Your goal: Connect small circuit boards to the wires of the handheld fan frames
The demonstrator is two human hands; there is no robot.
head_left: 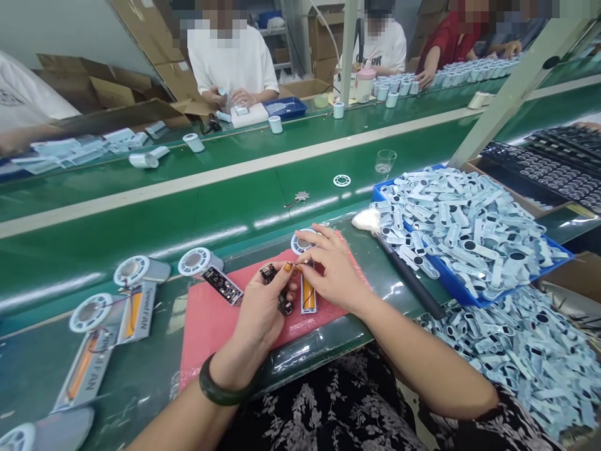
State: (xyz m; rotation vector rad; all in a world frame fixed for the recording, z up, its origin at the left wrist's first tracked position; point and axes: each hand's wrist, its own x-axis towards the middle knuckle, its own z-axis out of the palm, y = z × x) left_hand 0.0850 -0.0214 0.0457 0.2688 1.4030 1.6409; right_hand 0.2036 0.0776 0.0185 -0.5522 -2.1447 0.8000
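My left hand (265, 300), a dark green bangle on its wrist, is closed around a small black circuit board (268, 273). My right hand (333, 275) pinches a thin wire against the left fingertips, over a red mat (206, 338). Under the right hand lies a handheld fan housing; its orange battery (308, 295) shows in the handle, and its round head (300, 241) is partly covered by the fingers. Left of my hands, another fan head (195, 261) stands at the mat's edge, beside a handle fitted with a circuit board (223, 285).
Several open fan housings (136, 313) lie at the left. On the right are a blue tray (451, 288) heaped with light blue parts and a black-handled tool (413, 275) with white wrapping. A clear cup (385, 161) and a ring (342, 180) sit ahead. Co-workers (230, 62) sit opposite.
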